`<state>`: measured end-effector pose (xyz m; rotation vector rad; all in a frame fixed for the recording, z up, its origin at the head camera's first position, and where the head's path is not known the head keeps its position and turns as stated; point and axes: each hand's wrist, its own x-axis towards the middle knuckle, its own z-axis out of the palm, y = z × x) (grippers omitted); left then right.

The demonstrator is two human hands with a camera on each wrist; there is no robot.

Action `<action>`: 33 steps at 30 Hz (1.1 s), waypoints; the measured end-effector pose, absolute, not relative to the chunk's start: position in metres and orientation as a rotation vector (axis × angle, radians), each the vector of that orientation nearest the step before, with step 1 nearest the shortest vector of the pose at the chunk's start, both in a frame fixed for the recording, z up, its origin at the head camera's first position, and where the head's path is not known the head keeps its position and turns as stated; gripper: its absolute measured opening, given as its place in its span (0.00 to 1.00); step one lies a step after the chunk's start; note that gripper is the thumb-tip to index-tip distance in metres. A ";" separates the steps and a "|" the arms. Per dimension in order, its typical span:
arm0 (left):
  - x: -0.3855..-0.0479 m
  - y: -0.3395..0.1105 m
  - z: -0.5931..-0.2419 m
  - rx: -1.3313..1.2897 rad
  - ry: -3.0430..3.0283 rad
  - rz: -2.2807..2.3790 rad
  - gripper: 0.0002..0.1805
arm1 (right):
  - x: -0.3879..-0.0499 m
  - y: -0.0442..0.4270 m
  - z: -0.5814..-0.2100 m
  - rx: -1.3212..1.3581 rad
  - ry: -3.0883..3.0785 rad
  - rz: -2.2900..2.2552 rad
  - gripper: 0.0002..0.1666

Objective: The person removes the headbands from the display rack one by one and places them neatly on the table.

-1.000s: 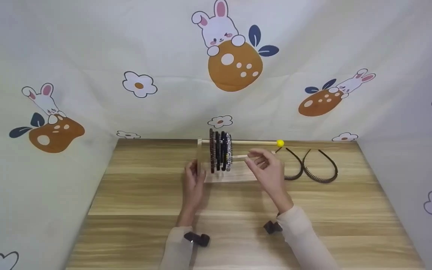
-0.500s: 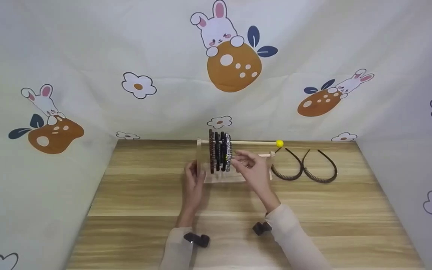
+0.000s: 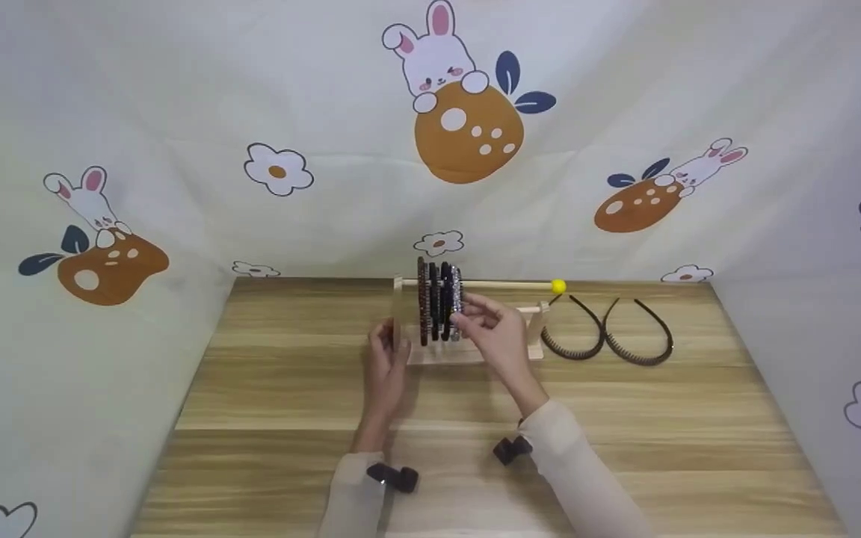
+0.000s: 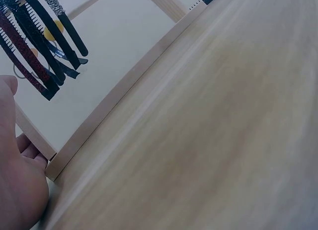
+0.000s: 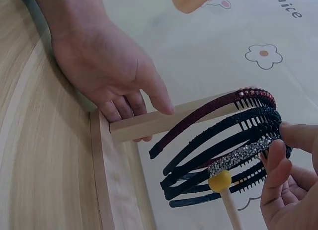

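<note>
Thumb and fingers of the left hand [image 3: 386, 373] grip the left upright of a wooden stand [image 3: 535, 336], low down, as the right wrist view also shows. Several headbands, dark red, black and silver, hang close together on the stand near that upright. At the rightmost one, a silver glittery headband [image 5: 241, 155], the right hand [image 3: 501, 344] pinches the edge between thumb and fingers. A yellow ball [image 3: 558, 286] caps the right end of the upper rod. Part of the lower rod is hidden behind the right hand.
Two dark toothed headbands [image 3: 572, 353] [image 3: 640, 361] lie side by side on the wooden table [image 3: 288, 403], right of the stand. A cloth with rabbits and flowers [image 3: 341, 209] rises behind the table and along both sides.
The right hand has moved left along the stand to the silver headband, uncovering the stand's right upright. The left hand and the hanging headbands have stayed in place.
</note>
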<state>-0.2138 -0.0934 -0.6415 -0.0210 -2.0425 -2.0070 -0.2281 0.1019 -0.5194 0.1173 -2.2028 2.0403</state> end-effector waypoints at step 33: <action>-0.215 -0.093 -0.642 -0.045 -2.012 -2.020 0.26 | -0.224 0.119 -0.498 0.170 -2.094 2.085 0.21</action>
